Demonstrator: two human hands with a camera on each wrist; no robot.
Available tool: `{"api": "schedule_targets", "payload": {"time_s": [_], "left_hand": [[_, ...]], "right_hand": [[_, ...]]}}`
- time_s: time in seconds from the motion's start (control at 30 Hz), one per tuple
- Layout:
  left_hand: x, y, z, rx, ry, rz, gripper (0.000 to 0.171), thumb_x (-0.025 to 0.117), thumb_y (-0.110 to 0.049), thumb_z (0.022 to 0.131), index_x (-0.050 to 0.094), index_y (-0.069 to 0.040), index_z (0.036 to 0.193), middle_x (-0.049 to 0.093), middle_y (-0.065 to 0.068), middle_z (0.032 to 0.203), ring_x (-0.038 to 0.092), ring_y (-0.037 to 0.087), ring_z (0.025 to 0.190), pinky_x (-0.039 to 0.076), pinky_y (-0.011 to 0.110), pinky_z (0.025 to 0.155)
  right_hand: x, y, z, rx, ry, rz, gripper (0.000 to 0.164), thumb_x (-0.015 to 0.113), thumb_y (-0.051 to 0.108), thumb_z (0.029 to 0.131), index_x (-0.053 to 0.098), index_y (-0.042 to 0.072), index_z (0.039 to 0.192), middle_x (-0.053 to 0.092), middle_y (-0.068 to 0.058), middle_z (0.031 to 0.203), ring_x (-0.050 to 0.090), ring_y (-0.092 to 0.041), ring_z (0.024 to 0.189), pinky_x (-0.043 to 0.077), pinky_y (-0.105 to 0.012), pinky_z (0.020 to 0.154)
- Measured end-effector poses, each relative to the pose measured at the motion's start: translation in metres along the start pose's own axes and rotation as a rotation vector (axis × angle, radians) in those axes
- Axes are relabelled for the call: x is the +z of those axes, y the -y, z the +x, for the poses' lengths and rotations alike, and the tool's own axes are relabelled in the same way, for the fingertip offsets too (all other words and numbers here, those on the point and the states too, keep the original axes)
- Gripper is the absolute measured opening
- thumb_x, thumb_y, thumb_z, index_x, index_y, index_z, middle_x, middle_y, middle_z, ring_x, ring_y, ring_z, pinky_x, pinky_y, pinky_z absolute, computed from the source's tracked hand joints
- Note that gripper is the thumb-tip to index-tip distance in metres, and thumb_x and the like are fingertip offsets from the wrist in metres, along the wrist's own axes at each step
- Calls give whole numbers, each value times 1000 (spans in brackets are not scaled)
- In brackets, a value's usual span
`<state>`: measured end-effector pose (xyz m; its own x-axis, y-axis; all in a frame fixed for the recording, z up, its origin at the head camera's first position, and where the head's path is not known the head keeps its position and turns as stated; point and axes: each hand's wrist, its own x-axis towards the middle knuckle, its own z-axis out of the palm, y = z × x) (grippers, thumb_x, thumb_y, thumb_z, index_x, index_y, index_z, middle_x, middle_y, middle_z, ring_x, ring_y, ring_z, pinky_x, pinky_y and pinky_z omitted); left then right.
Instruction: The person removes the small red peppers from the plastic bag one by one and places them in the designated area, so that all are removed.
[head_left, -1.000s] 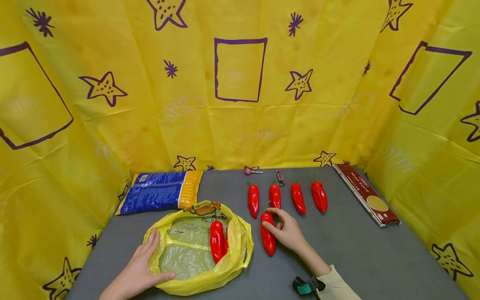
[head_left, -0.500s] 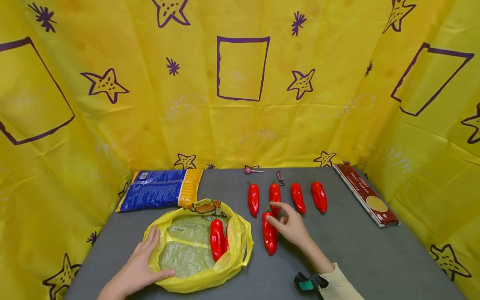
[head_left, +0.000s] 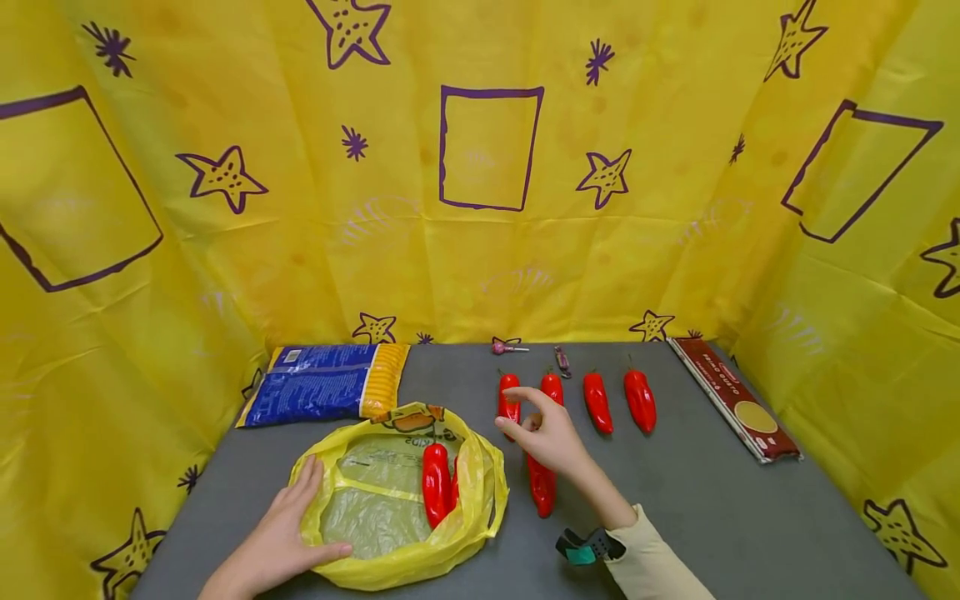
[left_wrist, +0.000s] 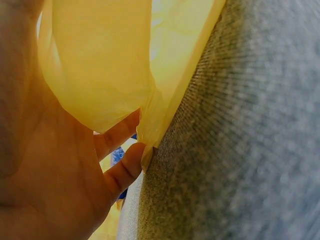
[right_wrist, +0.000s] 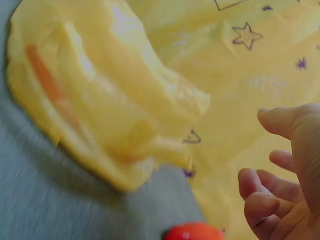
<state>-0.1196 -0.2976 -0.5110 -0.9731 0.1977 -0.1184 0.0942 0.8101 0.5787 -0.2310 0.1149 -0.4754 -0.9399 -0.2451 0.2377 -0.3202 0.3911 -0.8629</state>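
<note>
From where I stand, with twelve o'clock at the far yellow curtain [head_left: 480,275], a yellow plastic bag [head_left: 390,571] sits wide-mouthed on the grey table [head_left: 750,525]. The person's left hand [head_left: 273,533] rests against it at about eight o'clock, fingers fairly straight along the side and thumb stretched over the near rim. Inside, towards the bag's three o'clock wall, is a bagged pepper [head_left: 436,485], glossy and red; a second bagged pepper [head_left: 454,487] shows as a mere sliver beside it (a fold of plastic covers the rest).

The right hand [head_left: 553,433], well apart from the left, hangs in the air at the bag's two o'clock with nothing in its grasp, a gap between thumb and forefinger. Below it, at the bag's three o'clock, lies a loose pepper [head_left: 542,487], its upper end hidden by that hand. Beyond, around two o'clock, runs a row of four more: the leftmost pepper [head_left: 511,407], partly behind the fingers, then the second pepper [head_left: 552,388], third pepper [head_left: 597,403] and fourth pepper [head_left: 640,402].

A lollipop [head_left: 501,347] lies at one o'clock, a wrapped sweet [head_left: 562,361] just right of it. The blue packet [head_left: 318,387] is at eleven, the dark red packet [head_left: 735,398] past the row.
</note>
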Motion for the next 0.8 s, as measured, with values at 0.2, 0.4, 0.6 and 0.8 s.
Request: {"api": "schedule_targets", "payload": {"time_s": [0.2, 0.4, 0.6, 0.8], "left_hand": [[0, 0, 1, 0, 11, -7, 130, 87, -53, 83, 8, 6, 167, 2, 34, 172, 18, 67, 147, 31, 84, 107], [-1, -1, 1, -5, 18, -5, 130, 87, -54, 82, 8, 7, 167, 2, 34, 172, 18, 67, 147, 30, 84, 108], [-1, 0, 1, -15, 29, -2, 130, 87, -54, 83, 8, 6, 167, 2, 34, 173, 18, 67, 147, 31, 84, 108], [-2, -1, 1, -8, 24, -5, 131, 87, -54, 83, 7, 6, 167, 1, 33, 173, 16, 68, 147, 29, 85, 107]], "right_hand": [[17, 23, 14, -66, 57, -8, 44, 83, 29, 95, 69, 18, 135, 70, -4, 125, 54, -14, 56, 49, -26, 51], [33, 44, 24, -125, 110, -43, 43, 81, 29, 97, 68, 16, 136, 70, -5, 124, 59, -11, 57, 52, -27, 53], [47, 65, 28, -181, 159, -142, 40, 79, 29, 99, 70, 10, 132, 71, -10, 119, 59, -7, 60, 54, -25, 59], [61, 78, 37, -125, 179, -122, 34, 78, 30, 99, 72, 10, 126, 74, -10, 114, 56, -13, 56, 51, -25, 55]]}}
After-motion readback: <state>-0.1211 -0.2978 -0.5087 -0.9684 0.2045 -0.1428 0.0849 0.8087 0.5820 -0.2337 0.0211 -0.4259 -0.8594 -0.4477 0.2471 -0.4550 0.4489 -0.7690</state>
